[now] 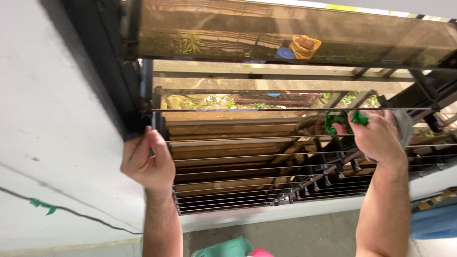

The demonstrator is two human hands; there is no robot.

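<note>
- The left hand (147, 162) is raised against the left end of a louvre window (293, 123), its fingers curled and pressed around the edge of 1 tinted glass slat (229, 140) where that slat meets the dark window frame (109, 62).
- The thumb of that hand lies on the near side of the slat end; the other fingers wrap behind it, so only their tips show.
- The right hand (377, 136) is up at the right part of the same window, closed on a bunched green cloth (347, 119) that sticks out above and to the left of the knuckles.
- That cloth is pressed against the glass just above the grip; a grey rag (404, 125) hangs just beside the hand on its right.
- Below both hands, more slats stack closely down to the sill, tilted open.
- Above the hands, a wide brown-tinted pane (297, 30) reflects an orange bag (304, 46) and a blue round thing beside it.
- Left of the left hand runs a white wall (27, 122) with a thin black cable (55, 204) and a scrap of green tape.
- Under the forearms stands a green plastic chair (216, 254).
</note>
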